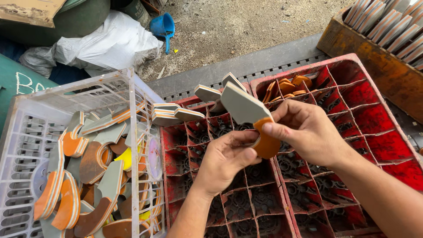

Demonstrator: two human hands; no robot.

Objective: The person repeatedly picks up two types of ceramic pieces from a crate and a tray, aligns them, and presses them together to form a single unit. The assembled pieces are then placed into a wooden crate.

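Leftmost, a white plastic lattice basket (26, 132) holds loose curved orange-and-grey offcuts (94, 163). Centre, the left hand (224, 161) and right hand (308, 130) meet, both pinching one flat grey-faced, orange-backed pointed piece (246, 110), raised for viewing above the red compartmented plastic crate (352, 105), which holds small orange pieces (288, 86).

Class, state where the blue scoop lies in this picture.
The blue scoop lies on the gritty ground at top centre, just right of the white sack.
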